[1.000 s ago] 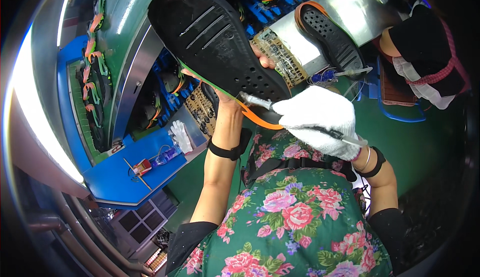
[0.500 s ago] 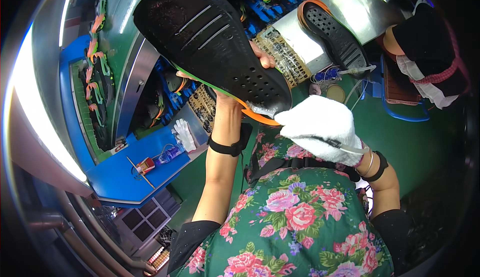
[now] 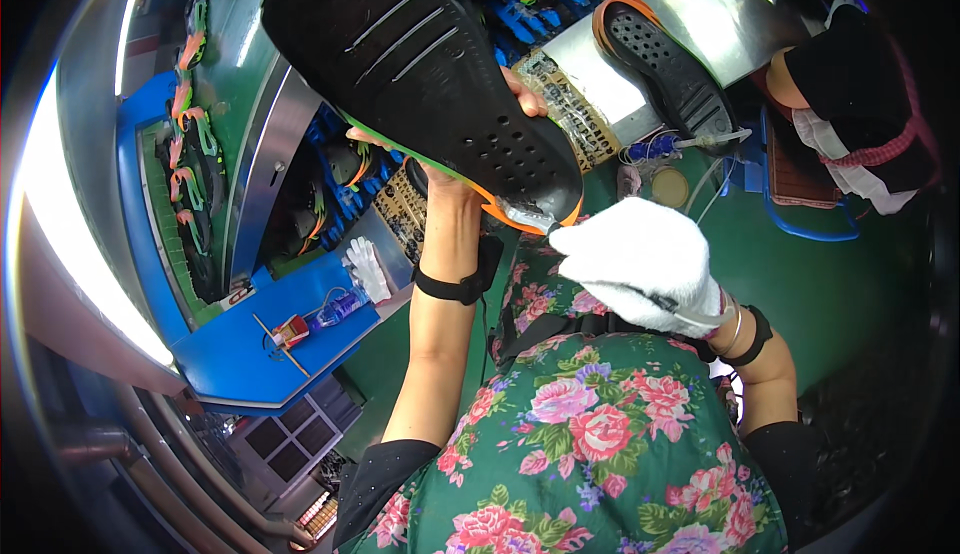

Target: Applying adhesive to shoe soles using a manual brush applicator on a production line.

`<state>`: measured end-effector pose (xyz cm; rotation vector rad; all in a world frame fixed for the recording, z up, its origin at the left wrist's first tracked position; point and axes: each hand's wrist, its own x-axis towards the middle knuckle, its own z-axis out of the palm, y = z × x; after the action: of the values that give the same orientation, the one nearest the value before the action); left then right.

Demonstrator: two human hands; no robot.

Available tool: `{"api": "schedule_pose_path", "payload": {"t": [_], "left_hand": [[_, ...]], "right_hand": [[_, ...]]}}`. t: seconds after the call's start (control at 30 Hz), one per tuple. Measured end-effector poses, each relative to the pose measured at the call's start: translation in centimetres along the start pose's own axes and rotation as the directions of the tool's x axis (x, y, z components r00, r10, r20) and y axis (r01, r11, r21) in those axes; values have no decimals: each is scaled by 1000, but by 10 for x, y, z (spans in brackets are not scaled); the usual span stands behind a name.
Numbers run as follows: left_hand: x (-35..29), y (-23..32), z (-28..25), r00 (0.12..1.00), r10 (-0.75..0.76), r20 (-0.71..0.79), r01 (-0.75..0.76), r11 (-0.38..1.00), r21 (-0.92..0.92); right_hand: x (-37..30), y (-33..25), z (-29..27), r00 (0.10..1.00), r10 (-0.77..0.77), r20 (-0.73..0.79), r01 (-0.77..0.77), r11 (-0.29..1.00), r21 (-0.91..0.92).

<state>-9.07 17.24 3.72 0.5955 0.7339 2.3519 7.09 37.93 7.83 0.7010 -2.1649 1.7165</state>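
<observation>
A large black shoe sole, edged in orange and green, is held up with its slotted and perforated face toward me. My left hand grips it from beneath; the fingers show at both sides of the sole and the rest is hidden behind it. My right hand, in a thick white mitt, is closed at the narrow end of the sole. A small dark tip pokes out from the mitt by a wet, shiny patch on that end. What the mitt holds is hidden.
Another black and orange sole lies on the metal table. A conveyor with shoe parts runs at left. A blue shelf carries a glove and a purple bottle. A co-worker's arm shows at right.
The sole has tilted and moved slightly up, and my left hand with it. My right mitt remains at the sole's narrow end, shifted a little upward.
</observation>
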Motion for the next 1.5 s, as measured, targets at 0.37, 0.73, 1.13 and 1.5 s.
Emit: {"api": "schedule_pose_path", "payload": {"t": [0.37, 0.73, 1.13, 1.5], "left_hand": [[1, -12, -5, 988, -60, -141, 57, 998, -23], [8, -22, 3, 977, -95, -192, 71, 989, -131], [8, -24, -4, 985, -135, -110, 125, 988, -96], [15, -16, -16, 979, -186, 85, 192, 980, -56]], "right_hand": [[1, -1, -1, 993, 107, -59, -104, 993, 51], [-6, 7, -8, 960, 188, -209, -169, 980, 105], [-12, 14, -13, 975, 208, -84, -169, 929, 330], [-12, 13, -6, 1000, 10, 7, -12, 972, 235]]}}
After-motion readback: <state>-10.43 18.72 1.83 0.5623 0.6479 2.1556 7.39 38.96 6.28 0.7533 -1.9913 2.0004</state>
